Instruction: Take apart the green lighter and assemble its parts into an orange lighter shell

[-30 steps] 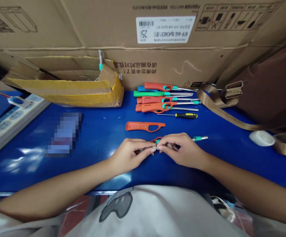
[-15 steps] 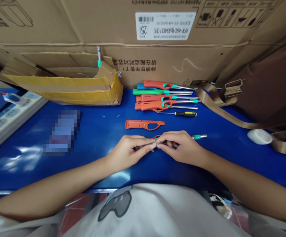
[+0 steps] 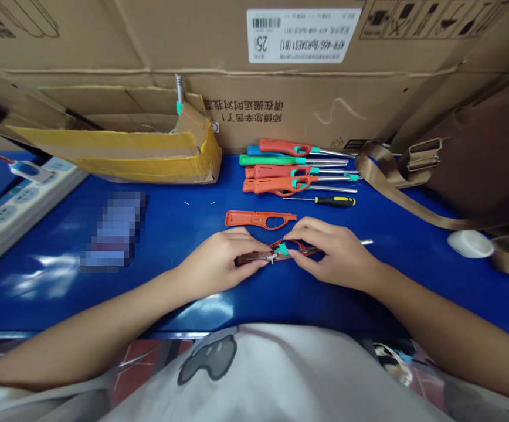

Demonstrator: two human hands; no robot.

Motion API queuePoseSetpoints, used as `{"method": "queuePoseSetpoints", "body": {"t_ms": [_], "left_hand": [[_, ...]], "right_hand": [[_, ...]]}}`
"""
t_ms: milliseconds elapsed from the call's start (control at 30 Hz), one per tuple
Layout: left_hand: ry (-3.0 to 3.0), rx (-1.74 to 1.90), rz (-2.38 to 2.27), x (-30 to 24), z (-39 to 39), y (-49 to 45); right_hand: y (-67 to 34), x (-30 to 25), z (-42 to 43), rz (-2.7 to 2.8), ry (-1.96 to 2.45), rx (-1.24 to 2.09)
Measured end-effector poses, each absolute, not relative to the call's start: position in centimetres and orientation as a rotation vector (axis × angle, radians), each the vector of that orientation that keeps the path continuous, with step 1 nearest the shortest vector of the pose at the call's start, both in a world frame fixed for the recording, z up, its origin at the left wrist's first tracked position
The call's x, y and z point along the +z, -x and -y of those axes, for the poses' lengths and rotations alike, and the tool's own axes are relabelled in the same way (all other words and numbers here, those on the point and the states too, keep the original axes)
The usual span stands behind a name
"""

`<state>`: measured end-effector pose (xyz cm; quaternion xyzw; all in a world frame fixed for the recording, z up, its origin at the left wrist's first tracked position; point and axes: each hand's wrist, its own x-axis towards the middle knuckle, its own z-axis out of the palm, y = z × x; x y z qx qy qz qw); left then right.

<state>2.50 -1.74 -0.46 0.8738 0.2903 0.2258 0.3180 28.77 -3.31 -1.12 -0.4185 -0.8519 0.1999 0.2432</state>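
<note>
The white label (image 3: 304,35) on the big cardboard box (image 3: 105,41) is upside down. It shows a barcode, the number 25 and "KFR-46G/BpR3AES1 (B1)". Chinese words are printed below it.

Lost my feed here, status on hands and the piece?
Left hand and right hand both pinching the open lighter half on the blue table. Loose orange shell just beyond, clear.

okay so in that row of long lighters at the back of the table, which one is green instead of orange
The green lighter, second from the back of the row. Its handle is wholly green; a blue one peeks out behind it, and the others are orange with teal triggers.
</note>
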Motion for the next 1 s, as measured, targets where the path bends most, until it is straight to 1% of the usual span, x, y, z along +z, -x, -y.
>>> {"method": "queuePoseSetpoints", "body": {"t_ms": [300,400,600,800,933,1000], "left_hand": [[-2.354,0.642,-0.829,-0.8,1.8,-2.7],[-2.398,0.606,-0.86,-0.7,1.5,-2.5],[-2.371,0.557,-0.9,-1.0,1.2,-2.4],[-2.366,0.578,-0.938,-1.2,1.4,-2.5],[-2.374,0.56,-0.941,-1.1,1.3,-2.2],[-2.36,0.564,-0.939,-0.7,1.1,-2.1]], "right_hand": [[-28.4,-1.3,3.0,2.436,1.065,0.461],[-28.0,-1.4,3.1,2.421,1.085,0.47],[-26.8,-2.3,3.3,2.297,1.268,0.51],[-25.7,-3.3,2.9,2.227,1.311,0.562],[-26.4,-2.3,2.3,2.085,1.254,0.679],[-27.5,-1.2,1.9,1.996,1.24,0.681]]}}
